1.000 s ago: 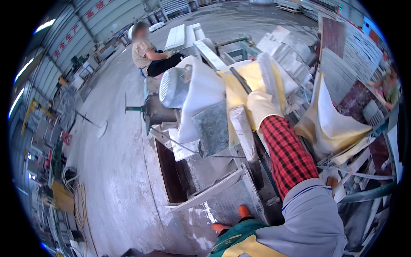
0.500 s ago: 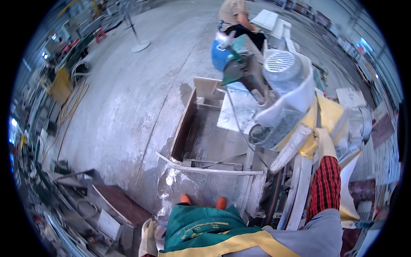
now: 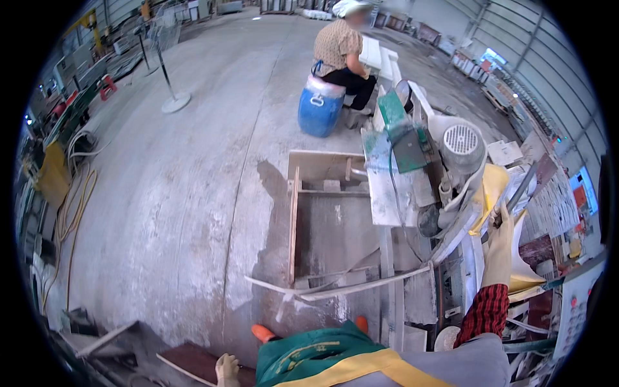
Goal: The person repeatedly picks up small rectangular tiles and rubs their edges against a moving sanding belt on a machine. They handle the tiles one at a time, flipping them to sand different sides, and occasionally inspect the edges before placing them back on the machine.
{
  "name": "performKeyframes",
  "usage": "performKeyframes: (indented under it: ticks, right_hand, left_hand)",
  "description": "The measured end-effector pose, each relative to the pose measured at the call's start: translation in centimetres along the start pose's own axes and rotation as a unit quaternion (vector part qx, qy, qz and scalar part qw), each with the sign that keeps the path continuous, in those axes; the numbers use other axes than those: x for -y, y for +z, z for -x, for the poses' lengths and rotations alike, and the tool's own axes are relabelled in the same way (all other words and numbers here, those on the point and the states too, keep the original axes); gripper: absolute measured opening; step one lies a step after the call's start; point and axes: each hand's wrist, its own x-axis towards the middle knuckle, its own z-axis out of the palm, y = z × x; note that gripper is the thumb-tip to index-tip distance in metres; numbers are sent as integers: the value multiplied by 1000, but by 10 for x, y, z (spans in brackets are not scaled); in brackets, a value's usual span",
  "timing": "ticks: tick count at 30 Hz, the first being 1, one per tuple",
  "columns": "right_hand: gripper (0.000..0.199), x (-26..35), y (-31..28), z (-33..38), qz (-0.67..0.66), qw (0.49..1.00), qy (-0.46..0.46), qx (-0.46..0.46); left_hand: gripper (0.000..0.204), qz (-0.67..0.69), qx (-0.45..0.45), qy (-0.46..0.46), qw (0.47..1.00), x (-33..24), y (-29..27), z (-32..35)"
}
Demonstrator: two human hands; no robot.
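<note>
At the right, my right hand (image 3: 498, 248), in a pale work glove, is closed round a grey bar (image 3: 523, 187) on a machine. Beside it, yellow sheeting (image 3: 492, 197) hangs over the machine's body, and the grey motor (image 3: 461, 140) with a grilled cap sits just beyond. My right forearm has a red-and-black checked sleeve. Low at the left of my green apron (image 3: 309, 355), my left hand (image 3: 227, 370) hangs in a pale glove, its fingers curled and nothing visible in them. A dark red board (image 3: 193, 363) lies close by it.
A low wooden-sided frame (image 3: 292, 226) stands on the concrete floor ahead, with a pale curved strip (image 3: 361, 289) across its near end. Farther off, a person (image 3: 338, 51) sits by a blue drum (image 3: 321, 106). A stand fan's base (image 3: 176, 102) and hoses (image 3: 78, 206) are at left.
The view has tilted up and shifted, showing more of the seated person and drum. My right hand stays on the bar, which now slants differently. My left hand sits lower in view.
</note>
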Motion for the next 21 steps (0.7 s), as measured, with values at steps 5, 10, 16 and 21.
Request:
performKeyframes:
  ticks: [5, 10, 16, 21]
  right_hand:
    - [19, 10, 95, 57, -146, 988, 18, -45]
    - [38, -64, 255, 238, 58, 982, -92, 154]
    - [30, -201, 408, 349, 219, 826, 309, 418]
    - [34, -305, 535, 378, 305, 637, 304, 639]
  left_hand:
    - [41, -115, -53, 84, 988, -178, -12, -85]
    - [51, -124, 64, 139, 980, -286, 45, -174]
    - [50, -145, 247, 99, 953, -378, 121, -192]
    - [45, -241, 179, 238, 924, -463, -15, -273]
